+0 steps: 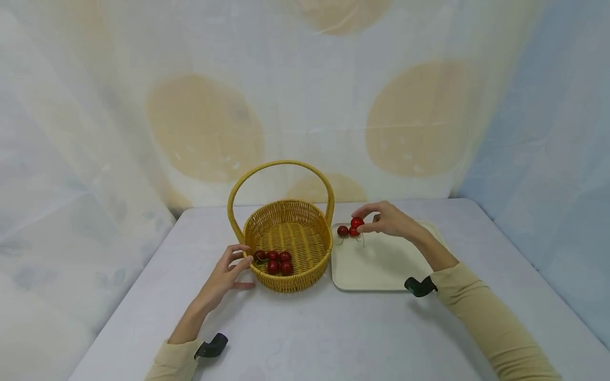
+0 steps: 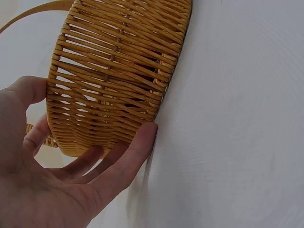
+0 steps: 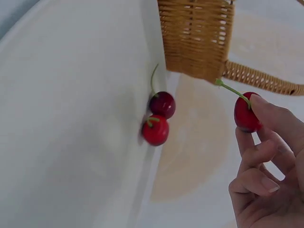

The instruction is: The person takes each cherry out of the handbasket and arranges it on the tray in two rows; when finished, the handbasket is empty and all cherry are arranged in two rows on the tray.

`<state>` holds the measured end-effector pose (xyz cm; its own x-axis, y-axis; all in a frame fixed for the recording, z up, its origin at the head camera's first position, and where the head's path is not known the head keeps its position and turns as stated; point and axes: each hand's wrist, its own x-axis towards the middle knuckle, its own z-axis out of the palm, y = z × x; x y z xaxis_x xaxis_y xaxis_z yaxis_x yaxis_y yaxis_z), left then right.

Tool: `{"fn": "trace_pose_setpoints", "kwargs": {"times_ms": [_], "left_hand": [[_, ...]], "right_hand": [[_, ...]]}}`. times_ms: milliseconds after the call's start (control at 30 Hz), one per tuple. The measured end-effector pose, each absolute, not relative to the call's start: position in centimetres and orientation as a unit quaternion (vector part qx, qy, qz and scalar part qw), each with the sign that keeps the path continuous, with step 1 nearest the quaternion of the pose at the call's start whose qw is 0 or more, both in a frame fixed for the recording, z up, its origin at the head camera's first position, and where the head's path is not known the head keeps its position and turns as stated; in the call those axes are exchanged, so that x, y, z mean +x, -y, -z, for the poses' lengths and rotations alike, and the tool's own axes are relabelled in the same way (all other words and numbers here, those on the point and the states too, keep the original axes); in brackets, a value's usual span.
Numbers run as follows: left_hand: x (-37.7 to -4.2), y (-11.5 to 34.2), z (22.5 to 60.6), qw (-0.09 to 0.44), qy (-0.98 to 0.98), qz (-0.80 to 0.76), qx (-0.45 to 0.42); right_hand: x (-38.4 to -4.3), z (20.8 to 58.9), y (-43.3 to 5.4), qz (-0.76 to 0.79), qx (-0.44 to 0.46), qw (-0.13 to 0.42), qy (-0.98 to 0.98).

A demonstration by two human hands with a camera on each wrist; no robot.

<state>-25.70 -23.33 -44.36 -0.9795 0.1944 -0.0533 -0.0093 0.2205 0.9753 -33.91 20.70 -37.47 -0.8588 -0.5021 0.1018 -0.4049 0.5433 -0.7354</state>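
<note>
A yellow-brown wicker basket (image 1: 312,274) with a tall hoop handle stands on the table, several dark red cherries (image 1: 274,266) lying at its near left. My left hand (image 1: 223,276) grips the basket's left rim, the other fingers spread along the woven outer wall in the left wrist view. Between thumb and fingertips, my right hand (image 1: 388,219) pinches a bright red cherry (image 3: 244,114) by its body, its green stem pointing away. That cherry is raised over the white tray (image 1: 376,267). Below it, a dark cherry (image 3: 162,104) and a red cherry (image 3: 156,130) touch each other at the tray's edge.
The tray sits just right of the basket on a white-covered table (image 1: 305,328). Behind the table hangs a pale curtain (image 1: 310,100) with large tan circles. The basket's handle (image 1: 281,162) arches high over its opening.
</note>
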Motion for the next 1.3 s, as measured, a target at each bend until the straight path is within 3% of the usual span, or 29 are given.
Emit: {"fn": "trace_pose_setpoints", "kwargs": {"times_ms": [233, 867, 1300], "left_hand": [[-25.6, 23.3, 44.3, 0.082, -0.78, -0.617, 0.061], [-25.6, 23.3, 44.2, 0.085, -0.773, -0.625, 0.061], [-25.6, 23.3, 44.4, 0.085, -0.775, -0.623, 0.064]], "right_hand": [[-34.8, 38.6, -22.0, 0.394, -0.236, 0.046, -0.887], [-36.9, 41.9, -23.1, 0.399, -0.117, 0.103, -0.904], [-38.0, 43.2, -22.7, 0.39, -0.11, 0.127, -0.905]]}}
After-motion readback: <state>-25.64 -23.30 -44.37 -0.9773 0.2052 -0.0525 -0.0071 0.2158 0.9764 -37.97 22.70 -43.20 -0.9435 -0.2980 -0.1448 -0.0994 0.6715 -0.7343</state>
